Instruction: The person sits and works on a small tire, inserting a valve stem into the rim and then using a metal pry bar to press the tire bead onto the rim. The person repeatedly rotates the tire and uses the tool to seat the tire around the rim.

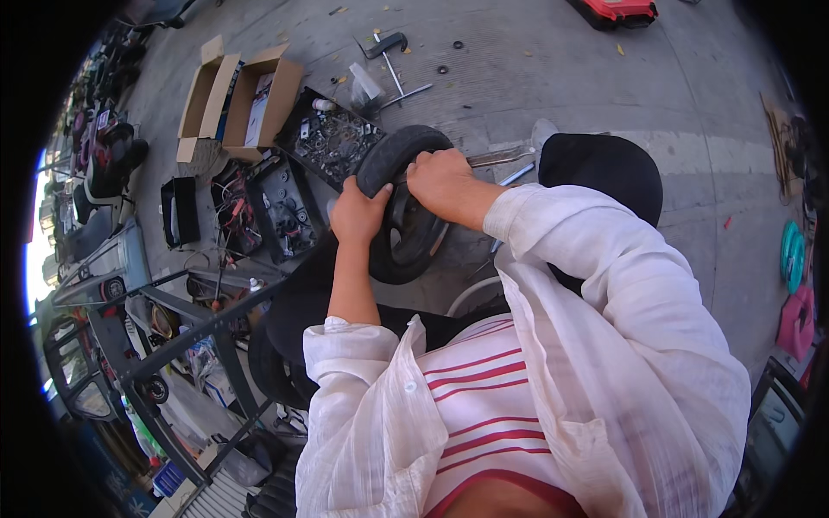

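A small black wheel with a rubber tire (406,147) stands tilted between my knees. My left hand (358,211) is closed around the tire's left side, its thumb pressed against the sidewall near the rim. My right hand (442,180) makes a closed grip at the tire's upper right edge, fingers curled over the rubber and toward the rim. Whether a small tool lies inside the right fist is hidden. Just beyond that hand, a metal bar (501,158) lies on the ground near my shoe (542,134).
Cardboard boxes (259,99) and a dark tray of loose hardware (328,134) sit at far left. Black bins (285,207) hold parts nearer me. A T-shaped metal tool (395,69) lies beyond the wheel. A dark metal frame (190,332) stands at left, a red case (615,12) at far right.
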{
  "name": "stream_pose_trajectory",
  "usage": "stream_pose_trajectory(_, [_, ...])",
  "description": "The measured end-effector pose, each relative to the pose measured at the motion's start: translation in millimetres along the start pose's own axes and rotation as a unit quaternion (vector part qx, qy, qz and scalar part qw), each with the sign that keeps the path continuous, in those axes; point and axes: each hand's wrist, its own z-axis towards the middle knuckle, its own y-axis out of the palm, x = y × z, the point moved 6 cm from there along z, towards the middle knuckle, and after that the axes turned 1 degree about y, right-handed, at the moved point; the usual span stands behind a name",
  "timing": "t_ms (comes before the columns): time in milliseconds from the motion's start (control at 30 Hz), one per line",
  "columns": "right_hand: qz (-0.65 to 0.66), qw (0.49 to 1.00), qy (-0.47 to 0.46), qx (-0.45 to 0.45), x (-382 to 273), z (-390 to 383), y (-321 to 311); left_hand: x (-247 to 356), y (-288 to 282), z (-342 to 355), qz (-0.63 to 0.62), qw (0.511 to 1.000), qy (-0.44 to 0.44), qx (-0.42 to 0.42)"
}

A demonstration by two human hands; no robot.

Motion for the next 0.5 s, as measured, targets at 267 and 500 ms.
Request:
stream_pose_trajectory(267, [0.125, 0.984, 0.11, 0.066, 15.4, -14.9, 25.0, 0.5, -12.3, -5.9, -0.024, 0.999, 0.006, -0.026])
stream_pose_trajectory(500, [0.178, 0.969, 0.145, 0.096, 10.1, -17.9, 52.8, -9.8, -11.0, -9.9, -0.013, 1.0, -0.006, -0.007])
